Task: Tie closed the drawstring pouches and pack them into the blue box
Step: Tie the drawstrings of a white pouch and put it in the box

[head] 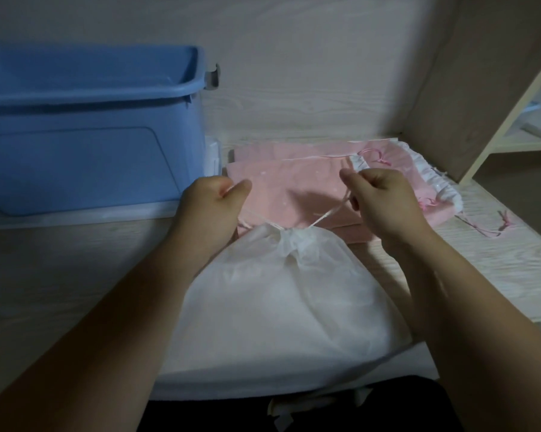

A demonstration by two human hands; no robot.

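Far left: the blue box (85, 126) stands open-topped on the pale wooden table (60, 275), against the back wall.

Left of centre: the left hand (213, 201) is just in front of the box's right corner. Its fingers are curled and its thumb is closed against the forefinger. One strand of the drawstring (328, 213) runs from the pouch neck under this hand, and the contact point itself is hidden.

Centre: the white pouch (278, 307) lies flat at the near table edge. Its neck is gathered tight and points away from the person.

Behind it: a stack of pink pouches (294, 182) lies flat, touching the white pouch's neck.

Right of centre: the right hand (384, 198) is raised over the pink stack, fingers curled round the other strand, which is taut.

Far right: a wooden shelf unit (481, 88) stands on the table.
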